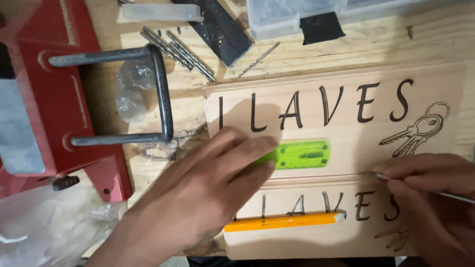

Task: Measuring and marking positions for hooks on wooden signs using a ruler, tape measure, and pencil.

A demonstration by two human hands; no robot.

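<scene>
The left hand (208, 193) is laid flat, fingers together, pressing a green ruler (302, 154) onto the upper engraved wooden plaque (346, 79). A thin white marking stick (448, 195) is pinched in the right hand (435, 198) at the plaque's lower edge. An orange pencil (284, 221) is seen lying across the lower plaque (316, 242).

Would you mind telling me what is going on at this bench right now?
A person is working on two wooden boards with dark lettering and a key drawing. The left hand presses a green ruler flat on the upper board. The right hand holds a thin white tool at the seam above the lower board, where an orange pencil lies. Drill bits and a red vise sit nearby.
</scene>
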